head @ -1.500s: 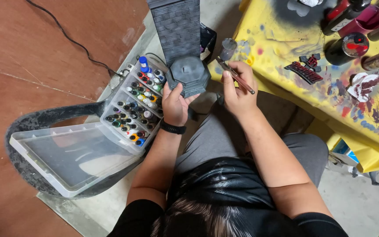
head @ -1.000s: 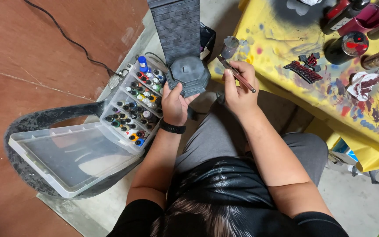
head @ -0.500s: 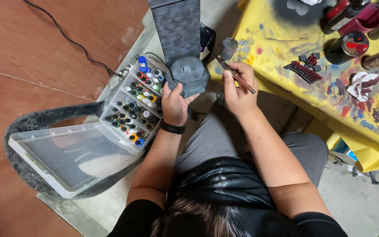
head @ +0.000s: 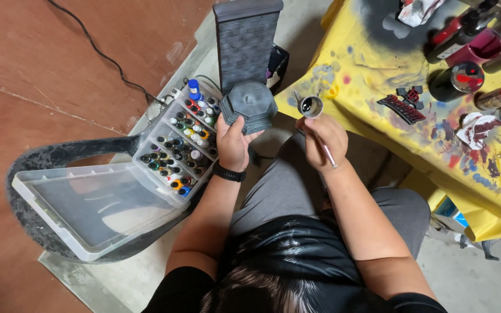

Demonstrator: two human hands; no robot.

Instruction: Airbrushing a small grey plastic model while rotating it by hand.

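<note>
My left hand point(head: 231, 141) grips the base of a tall grey model tower point(head: 248, 61) with a brick texture, held out in front of me. My right hand point(head: 323, 141) holds a thin paintbrush point(head: 325, 152) with its tip pointing up toward a small round cup of dark paint point(head: 311, 106) that sits at my fingertips, just right of the tower's base. A black band circles my left wrist. My knees in grey trousers lie beneath both hands.
An open clear plastic case point(head: 102, 210) with several small paint bottles point(head: 180, 148) rests on a dark chair to my left. A yellow paint-stained table point(head: 413, 139) on my right carries spray cans point(head: 471, 35), rags and small painted parts. A black cable point(head: 97, 52) crosses the red floor.
My right hand has turned the brush from lying slanted across my fingers to pointing up, and it has come up against the small paint cup. The left hand and tower stay put.
</note>
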